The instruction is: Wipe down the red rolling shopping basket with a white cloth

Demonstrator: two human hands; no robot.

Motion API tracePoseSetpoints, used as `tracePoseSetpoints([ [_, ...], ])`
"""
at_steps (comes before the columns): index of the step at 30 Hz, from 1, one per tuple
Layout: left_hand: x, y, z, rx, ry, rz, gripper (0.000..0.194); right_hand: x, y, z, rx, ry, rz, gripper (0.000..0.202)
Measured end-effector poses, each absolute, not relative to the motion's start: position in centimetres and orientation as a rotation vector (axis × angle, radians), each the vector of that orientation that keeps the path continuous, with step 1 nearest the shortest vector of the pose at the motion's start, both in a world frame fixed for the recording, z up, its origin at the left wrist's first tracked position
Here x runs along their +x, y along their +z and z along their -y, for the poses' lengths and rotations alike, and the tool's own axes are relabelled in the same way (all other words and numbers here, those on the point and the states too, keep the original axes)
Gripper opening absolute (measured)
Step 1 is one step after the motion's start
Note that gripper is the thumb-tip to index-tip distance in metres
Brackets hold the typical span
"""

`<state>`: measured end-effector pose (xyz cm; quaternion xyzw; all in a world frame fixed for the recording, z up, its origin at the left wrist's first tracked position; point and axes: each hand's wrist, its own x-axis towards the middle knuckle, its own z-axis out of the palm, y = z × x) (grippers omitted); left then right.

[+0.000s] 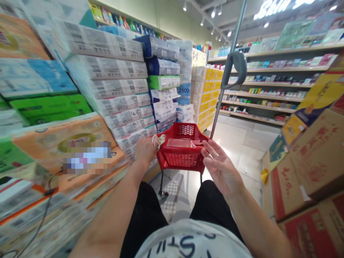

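Head view. Left arm reaches forward from lower left, wrist slightly bent, back of the left hand (146, 150) up. Its fingers are closed on one crumpled white cloth (158, 141), right at the left end of the cart's near rim; can't tell how much of the hand touches the rim itself. Right arm comes up from lower right, elbow out, forearm angled inward. Right hand (223, 166) is raised at the cart's near right corner, palm turned inward, fingers apart and loosely curled; fingertips near the rim, contact unclear.

Counts: one red cart (184, 160), centre, upright on the floor (245, 150), just ahead of two black-clad knees. Two dark legs and one caster (163, 194) show under it. One flat, clear-topped panel (178, 143) at its near top. One metal pole (218, 107) rising behind the right corner, tilted right, with one grey loop handle (235, 70).

Left side: one tall stack of white packs (115, 86), at least seven; beside it two dark blue packs (162, 67) over one green pack (163, 82). One column of yellow-ended packs (212, 86), at least five. Orange packs (86, 136) nearer, at least three, one partly pixelated. Right side: at least three brown cartons (319, 150), plus several wall shelves (268, 84) behind.
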<state>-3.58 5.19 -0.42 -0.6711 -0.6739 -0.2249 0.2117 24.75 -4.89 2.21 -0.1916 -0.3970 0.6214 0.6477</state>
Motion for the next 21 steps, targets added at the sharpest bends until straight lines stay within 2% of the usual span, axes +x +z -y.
tracePoseSetpoints([
  [2, -3.7, -0.4, -5.2, -1.878, -0.632, 1.843, 0.054, 25.5, 2.1, 3.1, -0.487, 1.134, 1.035, 0.018],
  [4, -3.9, -0.8, -5.2, -1.872, -0.699, 1.809, 0.050, 26.1, 2.3, 0.7, -0.603, 0.783, 1.251, 0.009],
  [5, -3.9, -1.1, -5.1, -1.864, -0.743, 1.790, 0.048, 26.2, 2.4, -0.6, -0.711, 0.618, 1.397, 0.010],
  [8, -3.6, -1.9, -4.8, -1.860, -0.826, 1.708, 0.049, 25.3, 2.6, -3.9, -1.191, 0.189, 1.871, 0.030],
  [11, -2.2, -2.4, -4.1, -1.945, -0.852, 1.619, 0.048, 23.1, 1.7, -5.6, -1.593, -0.097, 2.135, 0.047],
  [17, 1.4, -1.9, -3.8, -2.167, -0.808, 1.369, 0.041, 21.1, -0.2, -5.5, -1.600, -0.358, 2.189, 0.050],
  [21, 2.4, -0.3, -4.6, -2.069, -0.894, 1.581, 0.037, 21.6, -0.5, -5.3, -1.549, -0.413, 2.175, 0.050],
])
